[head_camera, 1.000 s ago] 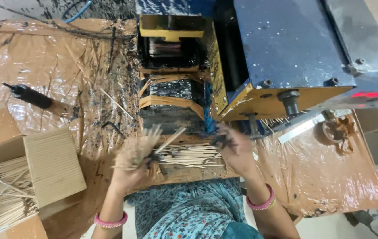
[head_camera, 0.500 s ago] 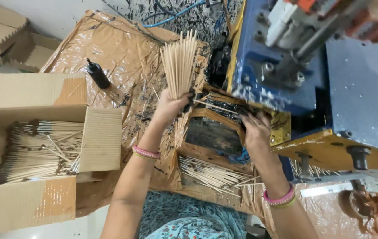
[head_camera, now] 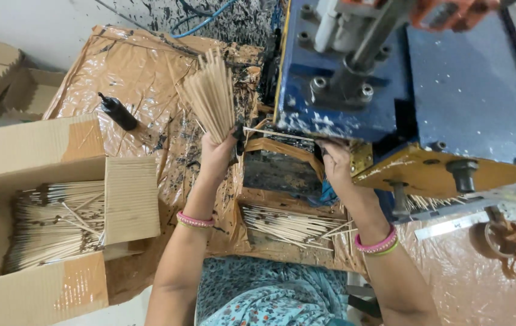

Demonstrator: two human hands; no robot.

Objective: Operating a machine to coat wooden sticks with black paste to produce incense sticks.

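Head view, looking down at a stick-coating station. The left hand (head_camera: 219,154) has its grip closed around the lower end of a fanned bundle of thin bamboo sticks (head_camera: 211,96), held upright and tilted slightly away over the plastic-covered desk (head_camera: 137,72), just left of the machine. The right hand (head_camera: 335,164) reaches under the blue machine housing (head_camera: 469,96), beside its yellow plate (head_camera: 415,169); its fingertips pinch the end of a single stick (head_camera: 276,133) that lies level between the two hands, so this grip is closed on that stick. Both wrists carry pink bangles (head_camera: 194,220). Below the hands, a loose layer of bare sticks (head_camera: 288,224) lies in a shallow tray at the front edge of the desk. At left, an open cardboard box (head_camera: 34,151) holds a stack of sticks with dark coated ends (head_camera: 52,226). A black-handled tool (head_camera: 118,112) rests on the stained brown plastic sheet, well apart from the hands. Dark splashes mark the sheet near the machine
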